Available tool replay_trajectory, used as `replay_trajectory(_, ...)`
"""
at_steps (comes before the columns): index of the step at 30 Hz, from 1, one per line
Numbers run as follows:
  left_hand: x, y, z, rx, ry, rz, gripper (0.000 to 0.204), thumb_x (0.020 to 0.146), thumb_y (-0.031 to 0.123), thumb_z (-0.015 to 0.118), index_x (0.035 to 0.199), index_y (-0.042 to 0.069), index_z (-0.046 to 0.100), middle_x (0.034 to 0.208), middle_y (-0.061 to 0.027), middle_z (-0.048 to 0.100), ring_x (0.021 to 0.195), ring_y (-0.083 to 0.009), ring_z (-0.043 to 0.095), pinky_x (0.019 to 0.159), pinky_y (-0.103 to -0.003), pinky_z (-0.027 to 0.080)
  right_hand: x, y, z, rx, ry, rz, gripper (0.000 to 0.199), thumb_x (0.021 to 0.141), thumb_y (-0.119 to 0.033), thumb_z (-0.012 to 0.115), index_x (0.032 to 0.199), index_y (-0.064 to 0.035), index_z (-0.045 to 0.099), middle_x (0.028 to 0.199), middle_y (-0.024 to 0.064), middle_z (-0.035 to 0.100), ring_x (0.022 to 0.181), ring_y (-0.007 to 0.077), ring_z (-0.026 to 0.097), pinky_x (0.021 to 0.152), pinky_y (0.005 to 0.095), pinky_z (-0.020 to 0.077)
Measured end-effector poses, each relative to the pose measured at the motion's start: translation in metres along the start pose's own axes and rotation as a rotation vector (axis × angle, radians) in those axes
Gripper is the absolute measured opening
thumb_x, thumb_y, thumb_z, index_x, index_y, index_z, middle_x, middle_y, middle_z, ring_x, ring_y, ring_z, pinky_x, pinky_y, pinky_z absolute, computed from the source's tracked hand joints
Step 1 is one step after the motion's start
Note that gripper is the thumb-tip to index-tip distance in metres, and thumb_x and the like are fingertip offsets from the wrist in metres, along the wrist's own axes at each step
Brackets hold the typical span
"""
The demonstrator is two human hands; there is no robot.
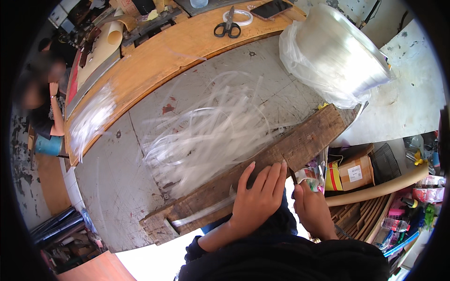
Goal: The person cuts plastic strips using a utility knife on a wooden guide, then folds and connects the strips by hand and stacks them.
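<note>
A long, worn wooden plank (309, 145) lies slantwise along the near edge of a grey table. My left hand (258, 194) rests flat on it with fingers stretched out. From under that hand a translucent plastic strip (204, 213) runs left along the plank toward a small metal piece (171, 226) at its end. My right hand (313, 210) is closed around the handle of a knife, mostly hidden by the fingers. The narrow dark knife blade (292, 174) meets the plank just right of my left fingertips. A loose heap of clear strips (211, 131) spreads beyond the plank.
A large plastic-wrapped roll (340, 54) stands at the far right. Scissors (228, 29), a tape roll (243, 18) and a phone (271, 8) lie on the orange wooden board (159, 49). More strips (93, 114) lie left. A cardboard box (356, 171) sits lower right. Another person sits far left.
</note>
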State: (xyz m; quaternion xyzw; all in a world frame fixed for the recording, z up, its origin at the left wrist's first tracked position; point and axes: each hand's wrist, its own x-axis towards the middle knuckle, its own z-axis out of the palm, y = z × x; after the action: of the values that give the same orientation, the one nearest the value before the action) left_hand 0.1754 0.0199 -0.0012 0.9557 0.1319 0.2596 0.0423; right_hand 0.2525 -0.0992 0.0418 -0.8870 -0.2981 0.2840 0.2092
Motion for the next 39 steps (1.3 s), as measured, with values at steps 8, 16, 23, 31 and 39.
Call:
replay_trajectory(8, -0.013, 0.003, -0.006, -0.020, 0.031, 0.025, 0.035, 0.074, 0.015, 0.060, 0.109, 0.009, 0.058, 0.100, -0.0027, 0.052, 0.089, -0.0171, 0.050, 0.075, -0.033, 0.039, -0.003, 0.035, -0.020, 0.192, 0.398, -0.071, 0.024, 0.085, -0.023, 0.053, 0.091, -0.0006, 0.052, 0.054, 0.0093, 0.050, 0.050, 0.0162, 0.052, 0.049, 0.0277, 0.0379)
replay_trajectory(16, -0.030, 0.002, -0.018, -0.112, 0.140, 0.152, 0.033, 0.070, 0.006, 0.059, 0.103, 0.007, 0.060, 0.090, -0.0033, 0.054, 0.078, -0.0157, 0.052, 0.064, -0.027, 0.041, 0.114, -0.009, -0.081, -0.334, 0.677, -0.591, 0.023, 0.081, -0.021, 0.058, 0.097, -0.0065, 0.052, 0.086, 0.0175, 0.053, 0.074, 0.0371, 0.055, 0.063, 0.0419, 0.0427)
replay_trajectory(23, -0.034, -0.062, -0.160, 0.037, 0.527, 0.054, 0.019, 0.065, 0.002, 0.065, 0.084, 0.005, 0.064, 0.084, -0.0056, 0.061, 0.072, -0.0166, 0.056, 0.058, -0.026, 0.045, 0.220, -0.002, -0.085, -0.646, 0.209, -0.515, 0.026, 0.075, -0.021, 0.063, 0.096, -0.0081, 0.055, 0.099, 0.0154, 0.052, 0.093, 0.0339, 0.053, 0.076, 0.0422, 0.0438)
replay_trajectory(31, 0.026, -0.121, -0.131, -0.231, 0.259, -0.116, 0.017, 0.073, 0.002, 0.062, 0.090, 0.006, 0.063, 0.085, -0.0081, 0.059, 0.075, -0.0230, 0.060, 0.066, -0.030, 0.052, 0.197, -0.047, -0.072, -0.905, 0.199, -0.366, 0.038, 0.075, -0.028, 0.063, 0.103, -0.0046, 0.054, 0.104, 0.0159, 0.053, 0.103, 0.0307, 0.050, 0.082, 0.0400, 0.0435)
replay_trajectory(39, 0.021, -0.152, -0.062, -0.137, -0.437, 0.039, 0.065, 0.086, 0.041, 0.046, 0.131, -0.002, 0.027, 0.138, -0.0185, 0.023, 0.127, -0.0315, 0.025, 0.105, -0.038, 0.024, 0.266, -0.146, -0.023, -0.529, 0.152, -0.951, 0.032, 0.079, -0.026, 0.060, 0.095, -0.0003, 0.053, 0.100, 0.0158, 0.055, 0.098, 0.0320, 0.052, 0.081, 0.0394, 0.0434)
